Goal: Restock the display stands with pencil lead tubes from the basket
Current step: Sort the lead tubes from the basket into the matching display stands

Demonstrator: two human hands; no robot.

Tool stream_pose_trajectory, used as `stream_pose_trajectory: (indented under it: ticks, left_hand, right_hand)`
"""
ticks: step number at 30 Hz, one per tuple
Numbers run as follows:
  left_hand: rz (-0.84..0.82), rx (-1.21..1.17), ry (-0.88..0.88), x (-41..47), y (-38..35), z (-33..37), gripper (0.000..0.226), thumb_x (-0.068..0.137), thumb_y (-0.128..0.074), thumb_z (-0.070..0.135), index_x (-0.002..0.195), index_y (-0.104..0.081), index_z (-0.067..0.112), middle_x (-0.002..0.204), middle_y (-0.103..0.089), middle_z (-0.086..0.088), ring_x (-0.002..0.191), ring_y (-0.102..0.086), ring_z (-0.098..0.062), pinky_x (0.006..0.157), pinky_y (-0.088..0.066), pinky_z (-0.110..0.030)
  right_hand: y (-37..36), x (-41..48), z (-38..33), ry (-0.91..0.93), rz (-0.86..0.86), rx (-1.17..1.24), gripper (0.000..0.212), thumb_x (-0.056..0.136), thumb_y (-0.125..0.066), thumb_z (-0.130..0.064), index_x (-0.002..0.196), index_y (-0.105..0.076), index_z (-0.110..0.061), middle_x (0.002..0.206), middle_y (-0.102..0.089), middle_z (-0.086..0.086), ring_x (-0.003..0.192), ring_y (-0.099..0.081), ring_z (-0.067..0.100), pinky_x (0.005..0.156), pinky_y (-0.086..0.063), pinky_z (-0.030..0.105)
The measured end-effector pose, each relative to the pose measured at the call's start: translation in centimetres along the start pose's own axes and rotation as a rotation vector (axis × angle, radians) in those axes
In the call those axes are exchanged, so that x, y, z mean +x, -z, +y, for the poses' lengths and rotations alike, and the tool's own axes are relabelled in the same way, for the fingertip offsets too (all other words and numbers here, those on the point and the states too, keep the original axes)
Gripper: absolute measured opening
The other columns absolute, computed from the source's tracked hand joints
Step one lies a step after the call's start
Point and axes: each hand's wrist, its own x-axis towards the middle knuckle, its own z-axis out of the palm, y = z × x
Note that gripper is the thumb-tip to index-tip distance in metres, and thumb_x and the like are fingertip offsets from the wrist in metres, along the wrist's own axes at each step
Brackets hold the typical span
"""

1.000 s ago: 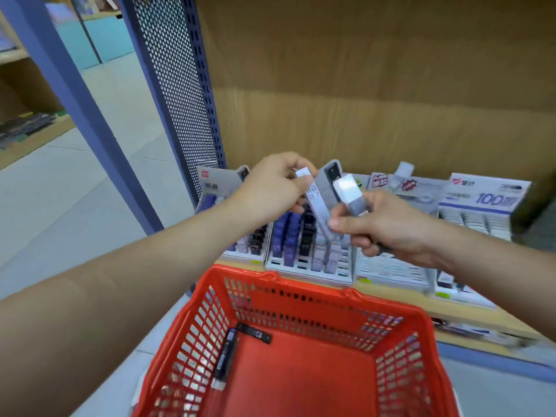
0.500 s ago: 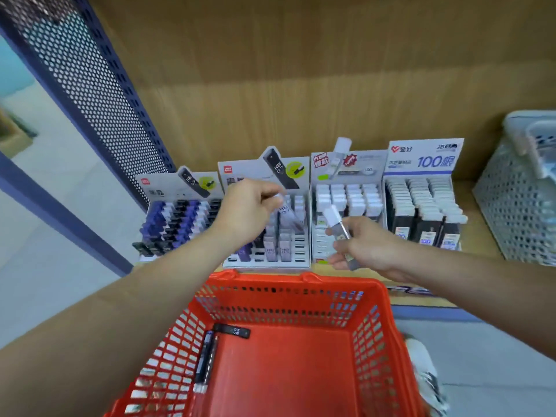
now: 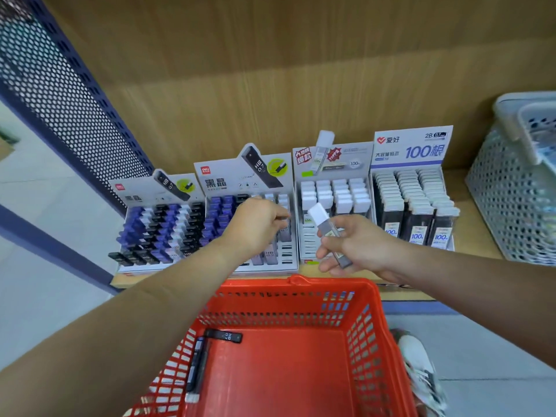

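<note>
- Fourth stand, centre right, reads "100" and "2B 0.7"; second stand reads "HB 0.7".
- Right hand, mid-frame, pinches a white-capped tube, which tilts above the red basket rim.
- Left hand curls over the second stand (what it grips, I cannot tell).

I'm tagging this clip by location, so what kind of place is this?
Most likely a stationery shop: printed cardboard display stands packed with pencil lead tubes line a wooden shelf, with a red plastic shopping basket in front.
</note>
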Motion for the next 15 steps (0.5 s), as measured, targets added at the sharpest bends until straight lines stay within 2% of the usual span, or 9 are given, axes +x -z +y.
stream_pose_trajectory:
  ticks: [3, 5, 8, 11, 13, 15]
  left_hand:
    - [-0.111, 0.139, -0.033, 0.7, -0.5, -0.3, 0.018, 0.095, -0.053, 0.013, 0.092, -0.068, 0.004, 0.083, -0.069, -0.014, 0.086, -0.053, -0.028, 0.068, -0.041, -0.032]
    - [-0.152, 0.204, -0.03, 1.0, -0.8, -0.3, 0.019, 0.094, -0.051, 0.008, 0.1, -0.069, 0.009, 0.089, -0.071, -0.009, 0.09, -0.05, -0.027, 0.07, -0.044, -0.032]
    - [-0.087, 0.199, 0.004, 1.0, -1.1, 0.1, 0.023, 0.095, -0.051, 0.009, 0.105, -0.071, 0.014, 0.096, -0.072, -0.007, 0.097, -0.049, -0.027, 0.078, -0.046, -0.032]
    - [0.028, 0.162, 0.053, 0.7, -1.0, 1.0, 0.027, 0.093, -0.052, 0.008, 0.107, -0.072, 0.017, 0.099, -0.071, -0.003, 0.098, -0.048, -0.026, 0.078, -0.037, -0.026]
    - [0.178, -0.018, 0.136, 0.2, -0.4, 2.3, 0.023, 0.091, -0.055, 0.01, 0.104, -0.073, 0.016, 0.095, -0.069, 0.002, 0.093, -0.053, -0.021, 0.075, -0.034, -0.022]
    - [0.233, -0.569, 0.295, -0.2, 0.7, 3.9, 0.019, 0.095, -0.056, 0.017, 0.104, -0.073, 0.016, 0.092, -0.068, 0.005, 0.086, -0.059, -0.014, 0.075, -0.045, -0.02]
  right_hand:
    - [0.0, -0.2, 0.2, -0.008, -0.013, 0.023, 0.013, 0.103, -0.051, -0.016, 0.114, -0.056, -0.014, 0.101, -0.072, 0.012, 0.08, -0.074, 0.027, 0.064, -0.061, 0.033]
    - [0.0, -0.3, 0.2, -0.012, -0.022, 0.046, 0.013, 0.102, -0.051, -0.018, 0.114, -0.057, -0.013, 0.103, -0.073, 0.011, 0.08, -0.074, 0.027, 0.061, -0.061, 0.033]
    - [0.0, -0.3, 0.1, -0.007, -0.029, 0.086, 0.015, 0.102, -0.052, -0.018, 0.116, -0.055, -0.013, 0.098, -0.073, 0.011, 0.077, -0.074, 0.024, 0.059, -0.061, 0.033]
    - [0.1, -0.2, 0.1, 0.013, -0.028, 0.108, 0.017, 0.101, -0.054, -0.018, 0.118, -0.055, -0.013, 0.092, -0.073, 0.009, 0.077, -0.072, 0.02, 0.063, -0.061, 0.033]
    - [0.1, -0.1, 0.0, 0.03, -0.035, 0.107, 0.013, 0.1, -0.056, -0.017, 0.112, -0.059, -0.013, 0.09, -0.072, 0.009, 0.078, -0.07, 0.018, 0.071, -0.062, 0.034]
    - [0.1, -0.1, -0.1, 0.035, -0.059, 0.111, 0.006, 0.099, -0.058, -0.016, 0.104, -0.061, -0.015, 0.089, -0.072, 0.008, 0.079, -0.069, 0.016, 0.075, -0.062, 0.034]
